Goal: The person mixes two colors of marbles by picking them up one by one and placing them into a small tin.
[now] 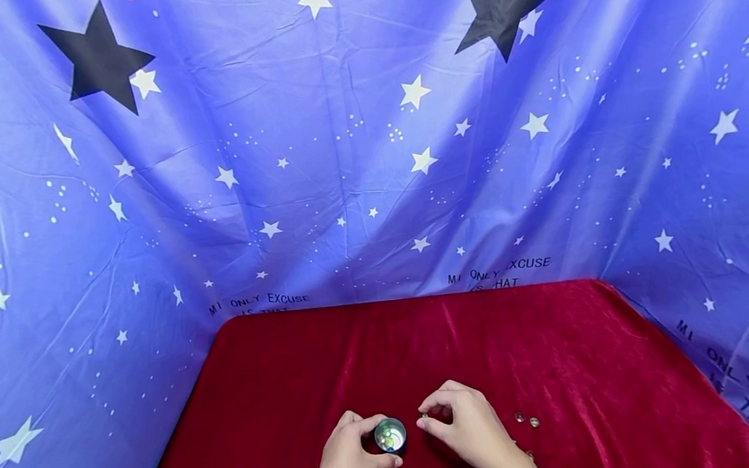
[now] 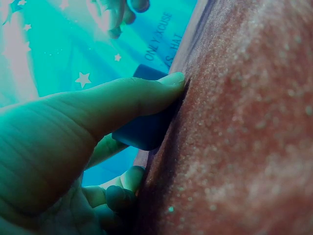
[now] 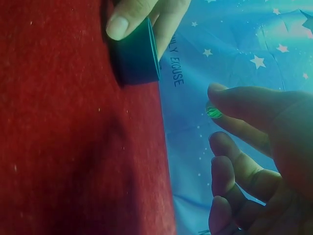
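Observation:
My left hand (image 1: 348,450) grips a small round cup (image 3: 137,61), thumb on one side and fingers on the other. Dark blue outside and shiny within, it stands upright on the red cloth with several glassy marbles (image 1: 389,441) inside. To the right of the cup, my right hand (image 1: 469,425) is raised above the cloth and pinches a marble between thumb and index finger. In the right wrist view this marble (image 3: 213,111) looks green and clear, while the other fingers curl loosely below.
A few loose marbles (image 1: 534,422) lie on the red velvet cloth (image 1: 306,366) to the right of my right hand, some partly hidden by the wrist. Blue star-printed curtains (image 1: 354,154) enclose the table at the back and both sides.

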The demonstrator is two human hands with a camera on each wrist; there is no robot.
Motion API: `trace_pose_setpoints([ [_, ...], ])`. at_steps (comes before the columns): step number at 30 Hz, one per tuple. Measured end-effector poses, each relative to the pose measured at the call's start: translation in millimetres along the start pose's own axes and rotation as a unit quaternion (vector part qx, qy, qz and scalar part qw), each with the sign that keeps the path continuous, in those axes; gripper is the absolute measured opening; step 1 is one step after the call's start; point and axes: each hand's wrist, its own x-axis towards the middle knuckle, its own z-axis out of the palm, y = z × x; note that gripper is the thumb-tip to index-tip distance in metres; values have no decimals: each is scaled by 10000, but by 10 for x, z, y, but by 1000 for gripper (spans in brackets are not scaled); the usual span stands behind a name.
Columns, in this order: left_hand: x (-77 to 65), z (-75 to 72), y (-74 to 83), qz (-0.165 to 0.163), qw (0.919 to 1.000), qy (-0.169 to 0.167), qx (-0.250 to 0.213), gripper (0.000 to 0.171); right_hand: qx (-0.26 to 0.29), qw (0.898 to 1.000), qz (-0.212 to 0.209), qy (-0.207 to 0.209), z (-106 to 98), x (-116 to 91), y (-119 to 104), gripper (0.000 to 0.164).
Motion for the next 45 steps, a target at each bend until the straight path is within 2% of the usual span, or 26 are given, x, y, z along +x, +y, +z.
trace_pose_setpoints([
  [11, 4, 19, -28, 49, 10000, -7, 28, 56, 75, 9997, -193, -94, 117, 48, -64, 14],
  [33, 6, 8, -19, 38, 10000, -23, -71, 56, 163, 9988, -267, -367, 284, 73, -105, 10],
  [45, -13, 14, -21, 167, 9998, 36, -98, 55, 77, 9986, -315, -423, 322, 66, -135, 10],
])
